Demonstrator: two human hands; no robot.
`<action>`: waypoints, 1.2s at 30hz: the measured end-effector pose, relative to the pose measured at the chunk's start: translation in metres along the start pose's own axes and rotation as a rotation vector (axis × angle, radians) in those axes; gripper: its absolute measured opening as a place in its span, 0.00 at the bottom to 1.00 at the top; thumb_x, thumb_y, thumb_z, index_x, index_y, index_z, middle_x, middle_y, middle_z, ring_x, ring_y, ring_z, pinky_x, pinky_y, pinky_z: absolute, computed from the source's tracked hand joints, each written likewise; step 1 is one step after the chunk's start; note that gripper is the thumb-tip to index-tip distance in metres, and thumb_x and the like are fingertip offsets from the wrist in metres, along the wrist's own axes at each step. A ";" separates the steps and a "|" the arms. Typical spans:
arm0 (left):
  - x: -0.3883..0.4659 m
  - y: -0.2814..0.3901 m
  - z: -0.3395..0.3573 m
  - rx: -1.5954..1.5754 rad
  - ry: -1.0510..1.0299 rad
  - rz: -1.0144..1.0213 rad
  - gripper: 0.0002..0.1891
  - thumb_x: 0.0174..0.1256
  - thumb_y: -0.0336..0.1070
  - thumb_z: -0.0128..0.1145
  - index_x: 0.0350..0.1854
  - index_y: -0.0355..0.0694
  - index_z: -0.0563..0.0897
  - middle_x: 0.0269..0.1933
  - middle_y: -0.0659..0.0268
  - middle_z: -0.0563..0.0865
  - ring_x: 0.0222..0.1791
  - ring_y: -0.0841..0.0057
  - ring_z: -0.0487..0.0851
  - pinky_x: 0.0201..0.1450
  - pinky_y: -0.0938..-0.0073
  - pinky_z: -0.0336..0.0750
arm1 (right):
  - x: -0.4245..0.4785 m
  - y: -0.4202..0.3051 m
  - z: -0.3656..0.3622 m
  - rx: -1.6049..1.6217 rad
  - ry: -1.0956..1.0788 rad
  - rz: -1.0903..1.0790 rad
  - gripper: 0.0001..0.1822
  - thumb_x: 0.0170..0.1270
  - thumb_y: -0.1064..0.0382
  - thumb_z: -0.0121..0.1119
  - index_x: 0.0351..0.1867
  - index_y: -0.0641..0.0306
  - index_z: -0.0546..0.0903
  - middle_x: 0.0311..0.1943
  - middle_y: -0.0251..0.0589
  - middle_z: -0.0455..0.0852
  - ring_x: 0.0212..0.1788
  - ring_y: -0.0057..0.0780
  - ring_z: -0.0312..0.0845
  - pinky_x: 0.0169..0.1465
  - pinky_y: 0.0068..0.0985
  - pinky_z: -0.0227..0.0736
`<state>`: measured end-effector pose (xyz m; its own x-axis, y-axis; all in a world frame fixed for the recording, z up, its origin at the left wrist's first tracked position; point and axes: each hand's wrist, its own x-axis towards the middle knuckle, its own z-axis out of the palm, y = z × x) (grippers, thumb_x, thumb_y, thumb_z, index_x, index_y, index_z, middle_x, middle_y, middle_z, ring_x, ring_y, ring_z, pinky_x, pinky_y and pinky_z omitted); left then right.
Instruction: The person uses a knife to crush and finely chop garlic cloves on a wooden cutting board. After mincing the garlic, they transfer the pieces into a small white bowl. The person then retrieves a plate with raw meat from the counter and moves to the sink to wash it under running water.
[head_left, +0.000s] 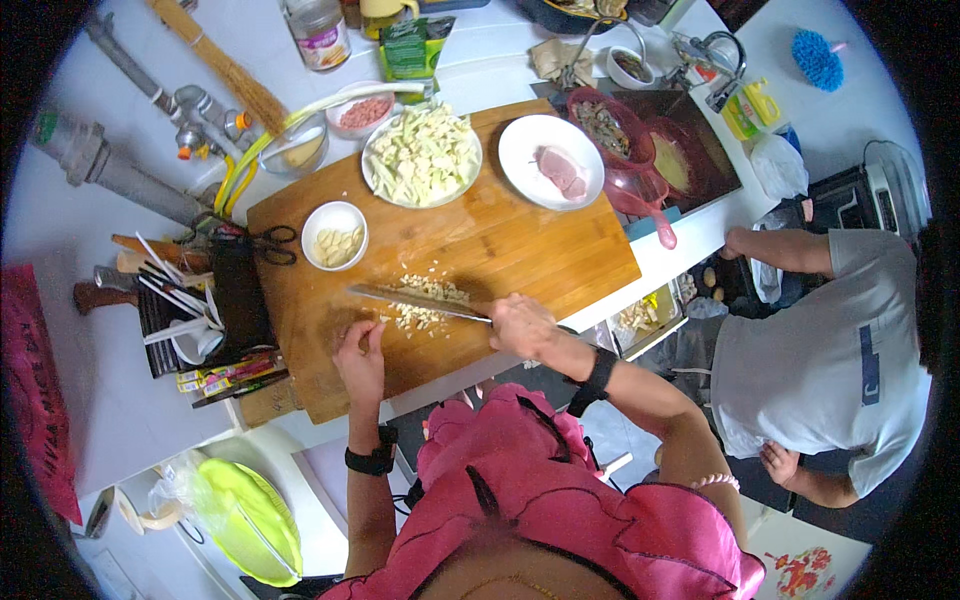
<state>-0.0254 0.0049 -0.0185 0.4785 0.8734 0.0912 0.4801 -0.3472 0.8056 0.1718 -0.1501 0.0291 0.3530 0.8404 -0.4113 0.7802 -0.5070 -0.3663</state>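
Note:
My right hand (523, 327) grips the handle of a kitchen knife, whose blade (420, 301) lies across a pile of chopped garlic (421, 319) on the wooden cutting board (495, 244). Just left of the pile, my left hand (360, 361) hovers over the board's near edge, its fingers bent and no object visible in them. Beyond the knife tip sits a small white bowl of sliced garlic (336, 246). Farther back are a plate heaped with cut cauliflower (421, 155) and a white plate (517, 169) bearing a piece of raw meat (561, 172).
A black holder (240, 289) with scissors (279, 245) and utensils stands at the board's left. Behind are a bowl of pink minced meat (365, 112) and scallions (300, 120). Red colanders (634, 191) occupy the sink at right. Another person (817, 345) stands right of me.

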 end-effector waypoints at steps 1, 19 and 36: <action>0.000 0.006 -0.002 0.000 -0.022 0.000 0.04 0.56 0.32 0.63 0.30 0.38 0.82 0.30 0.58 0.83 0.34 0.61 0.80 0.39 0.67 0.73 | 0.004 0.005 0.008 -0.008 0.015 -0.001 0.27 0.47 0.65 0.55 0.54 0.54 0.77 0.32 0.55 0.84 0.37 0.50 0.81 0.43 0.40 0.76; -0.010 -0.008 -0.023 0.163 0.156 0.052 0.06 0.57 0.33 0.62 0.30 0.37 0.80 0.28 0.58 0.82 0.32 0.60 0.80 0.38 0.65 0.72 | -0.003 -0.017 -0.014 0.023 0.014 -0.137 0.26 0.45 0.69 0.56 0.52 0.55 0.79 0.28 0.57 0.81 0.33 0.53 0.79 0.41 0.41 0.75; -0.021 -0.023 -0.020 0.209 0.060 -0.177 0.07 0.61 0.35 0.56 0.34 0.38 0.81 0.31 0.52 0.83 0.33 0.54 0.80 0.36 0.60 0.73 | -0.008 -0.026 -0.017 -0.003 0.002 -0.151 0.20 0.46 0.65 0.62 0.45 0.53 0.83 0.29 0.53 0.83 0.35 0.49 0.81 0.41 0.39 0.78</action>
<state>-0.0614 0.0010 -0.0277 0.3328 0.9430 -0.0007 0.6965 -0.2453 0.6744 0.1574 -0.1409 0.0562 0.2325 0.9073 -0.3502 0.8261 -0.3743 -0.4212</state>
